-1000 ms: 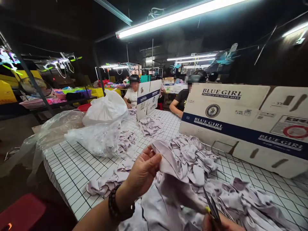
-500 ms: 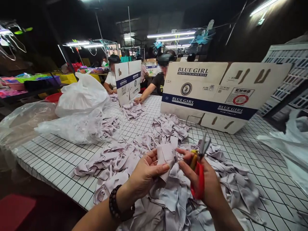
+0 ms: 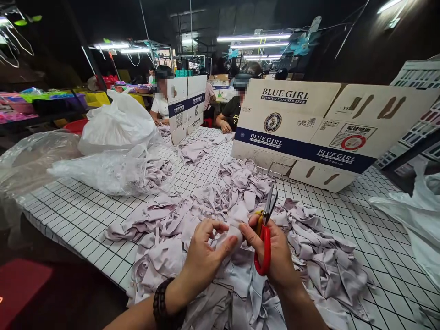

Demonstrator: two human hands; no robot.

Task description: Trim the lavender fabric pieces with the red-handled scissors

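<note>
Near the middle of the head view, my left hand pinches a small pale lilac fabric piece between thumb and fingers. My right hand carries scissors with red and yellow handles, their parted blades pointing up and away from me. Its thumb and fingertips also meet the right side of the same fabric piece. Under both hands spreads a heap of similar loose fabric pieces. Part of the held piece is hidden behind my fingers.
A printed cardboard panel stands on the checked table, with a smaller one farther left. White plastic bags lie at the left, another bag at the right edge. Co-workers sit across the table.
My right hand with the scissors has moved left, and its fingertips now touch the fabric piece. The piece sits lower between my hands. A co-worker's arm across the table has drawn back.
</note>
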